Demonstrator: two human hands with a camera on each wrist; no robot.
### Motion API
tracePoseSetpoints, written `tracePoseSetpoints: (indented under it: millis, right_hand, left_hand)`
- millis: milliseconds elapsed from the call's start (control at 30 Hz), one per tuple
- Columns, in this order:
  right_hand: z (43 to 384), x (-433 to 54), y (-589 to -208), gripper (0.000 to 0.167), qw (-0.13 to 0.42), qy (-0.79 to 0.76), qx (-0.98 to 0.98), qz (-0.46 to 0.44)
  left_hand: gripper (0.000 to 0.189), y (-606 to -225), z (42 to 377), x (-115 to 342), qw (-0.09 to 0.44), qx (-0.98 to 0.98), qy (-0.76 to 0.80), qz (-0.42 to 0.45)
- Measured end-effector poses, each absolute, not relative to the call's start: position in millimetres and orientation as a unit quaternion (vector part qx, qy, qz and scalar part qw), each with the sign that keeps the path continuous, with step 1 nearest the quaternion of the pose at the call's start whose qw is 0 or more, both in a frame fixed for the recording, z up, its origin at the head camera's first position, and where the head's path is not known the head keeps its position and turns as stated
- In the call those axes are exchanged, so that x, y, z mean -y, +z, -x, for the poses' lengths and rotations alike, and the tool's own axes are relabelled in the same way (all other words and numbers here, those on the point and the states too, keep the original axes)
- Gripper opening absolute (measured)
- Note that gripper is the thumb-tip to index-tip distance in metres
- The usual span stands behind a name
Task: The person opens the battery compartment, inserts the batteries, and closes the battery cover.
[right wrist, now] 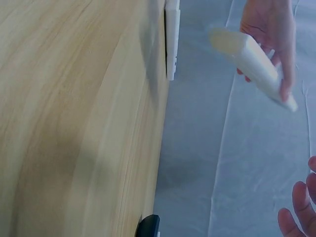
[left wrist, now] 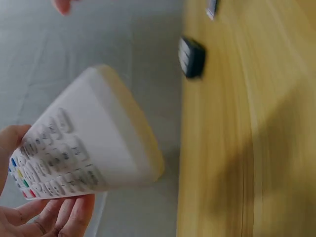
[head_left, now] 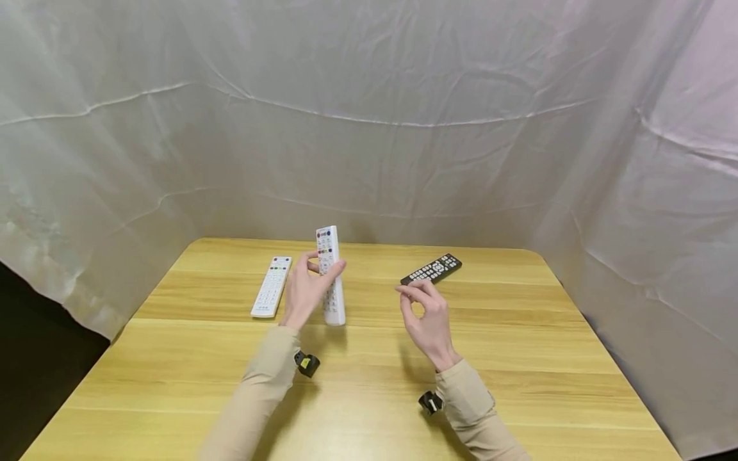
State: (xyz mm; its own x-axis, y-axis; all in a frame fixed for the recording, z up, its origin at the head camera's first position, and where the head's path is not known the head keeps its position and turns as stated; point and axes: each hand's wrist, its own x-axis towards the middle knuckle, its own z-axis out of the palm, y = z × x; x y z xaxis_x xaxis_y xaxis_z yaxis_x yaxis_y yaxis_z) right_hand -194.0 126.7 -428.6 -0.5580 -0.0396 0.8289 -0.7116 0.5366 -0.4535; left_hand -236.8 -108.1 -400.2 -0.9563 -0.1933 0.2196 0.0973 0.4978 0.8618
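Observation:
My left hand [head_left: 307,288] grips a white remote control [head_left: 331,275] between thumb and fingers, holding it raised and tilted above the table. Its button side, with a few coloured keys, shows in the left wrist view, where the white remote's blank end [left wrist: 118,133] points toward the camera. The right hand [head_left: 429,320] hovers with fingers loosely bent and nothing in them, just in front of a black remote control [head_left: 439,266]. That black remote lies slantwise on the table. Another white remote control [head_left: 271,288] lies flat to the left of my left hand.
The wooden table [head_left: 369,410] has its far edge close to a grey cloth backdrop [head_left: 369,160]. Cloth also hangs along both sides. Small black wrist cameras, such as the left one [head_left: 307,363], jut inward from both sleeves.

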Motion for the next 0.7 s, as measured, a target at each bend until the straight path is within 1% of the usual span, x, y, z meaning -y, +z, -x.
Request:
tracePoseSetpoints:
  millis: [200,267,367,467,700]
  right_hand:
    - [194,-128,-427,0.018,0.391,0.424,0.781,-0.238]
    - [193,-129,-426,0.017,0.390,0.425,0.782,-0.237]
    - [193,-130,-425,0.016,0.389,0.423,0.784,-0.235]
    - [193,-131,-424,0.016,0.388,0.419,0.788,-0.229]
    - [193,-133,-425,0.017,0.386,0.415,0.793,-0.221]
  left_hand:
    - [0.076,-406,260,121,0.155,0.910,-0.385,-0.023]
    - [0.074,-409,268,125,0.154,0.924,-0.350,-0.019]
    - [0.066,-414,280,130,0.149,0.944,-0.295,-0.016]
    - [0.059,-420,289,133,0.128,0.960,-0.248,-0.021]
    - [0.046,-435,307,136,0.054,0.982,-0.175,-0.048]
